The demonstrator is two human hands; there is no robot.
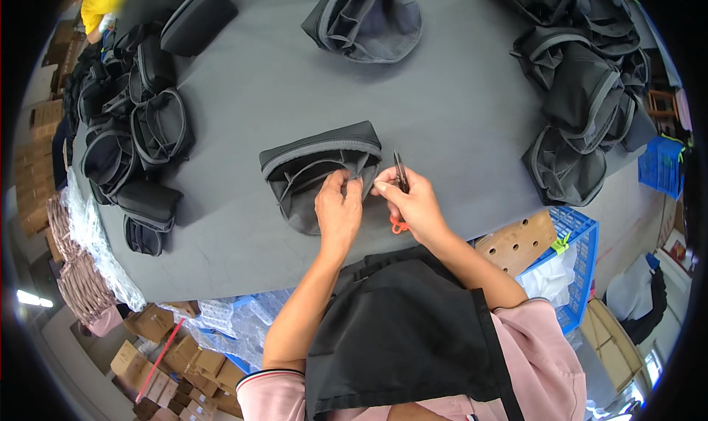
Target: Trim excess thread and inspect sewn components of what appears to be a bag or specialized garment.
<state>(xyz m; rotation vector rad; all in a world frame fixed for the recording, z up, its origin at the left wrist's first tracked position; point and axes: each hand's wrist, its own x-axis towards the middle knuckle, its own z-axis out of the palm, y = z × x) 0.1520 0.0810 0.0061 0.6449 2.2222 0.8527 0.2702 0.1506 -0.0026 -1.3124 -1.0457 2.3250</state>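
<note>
A black zippered pouch lies open in front of me, its mouth toward me and inner pocket dividers showing. My left hand reaches into the mouth, fingers bent and closed on the lining near the right side; the fingertips are partly hidden. At the pouch's right edge, my right hand holds a small pair of scissors in its palm. The dark blades point away from me, and the orange handles stick out below the hand. Thumb and forefinger of that hand pinch together at the pouch's edge.
Another open pouch lies farther off on the grey table. Piles of black pouches flank it at left and right. A blue crate stands by the near right edge. Cardboard boxes are on the floor at left.
</note>
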